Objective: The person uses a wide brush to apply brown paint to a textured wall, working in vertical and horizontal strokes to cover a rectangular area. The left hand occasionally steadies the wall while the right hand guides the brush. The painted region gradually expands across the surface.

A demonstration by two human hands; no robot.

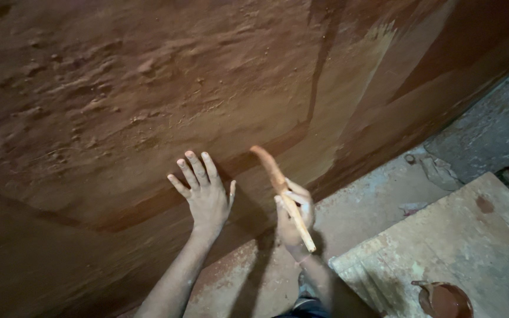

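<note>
A single head-worn camera looks steeply down and forward, close to a reddish-brown plastered wall (148, 88) that fills the frame from 9 to 1 o'clock. The grey floor (472, 235) shows from 3 to 5 o'clock. The person's forearms enter at 6 o'clock.

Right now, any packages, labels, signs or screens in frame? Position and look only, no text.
None in view.
Left hand: flat on the red-brown mud wall, fingers spread.
Right hand: grips a mud-coated stick tool, tip against the wall.
Round brown bowl: bottom right, on a pale slab.
</note>
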